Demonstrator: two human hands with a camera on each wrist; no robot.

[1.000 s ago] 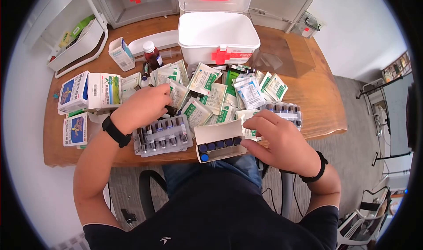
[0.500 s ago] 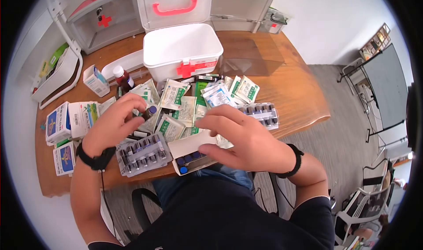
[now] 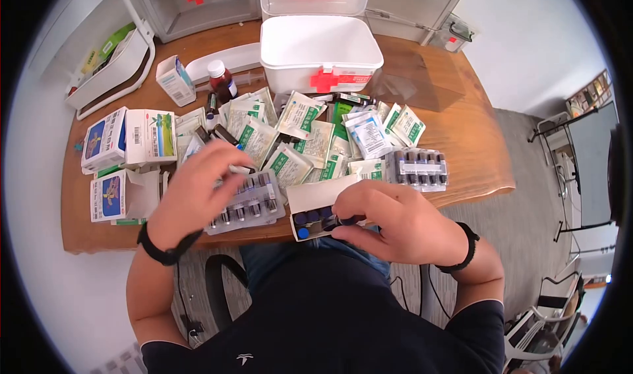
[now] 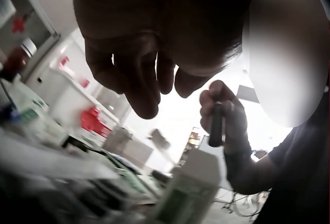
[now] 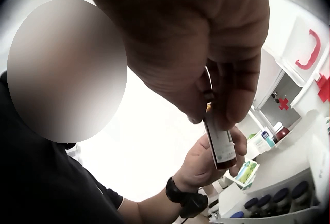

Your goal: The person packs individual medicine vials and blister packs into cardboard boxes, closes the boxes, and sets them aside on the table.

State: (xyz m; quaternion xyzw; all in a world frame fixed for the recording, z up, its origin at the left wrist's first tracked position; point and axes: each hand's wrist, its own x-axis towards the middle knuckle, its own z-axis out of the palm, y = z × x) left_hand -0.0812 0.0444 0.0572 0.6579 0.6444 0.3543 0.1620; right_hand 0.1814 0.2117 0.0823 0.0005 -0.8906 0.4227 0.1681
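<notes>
In the right wrist view, my right hand (image 3: 395,222) pinches a small brown glass vial (image 5: 220,144) with a white label between thumb and fingers. In the head view this hand is over an open white carton (image 3: 322,192), which holds several dark-capped vials and one with a bright blue cap (image 3: 302,233). My left hand (image 3: 201,186) hovers over the near left of the pile, fingers loosely bent, with nothing seen between them in the left wrist view. Below it lies a clear plastic tray of vials (image 3: 254,202), partly covered by the hand.
Green-and-white sachets (image 3: 290,165) cover the middle of the table. A white first-aid box (image 3: 290,67) stands open behind them. Medicine cartons (image 3: 105,140) stand left, near a brown bottle (image 3: 223,87). Another vial tray (image 3: 420,170) lies right.
Half a second ago a blue-capped vial was at my left fingertips; now they look bare. My right hand has lowered to the carton and pinches a vial. The head view has shifted too.
</notes>
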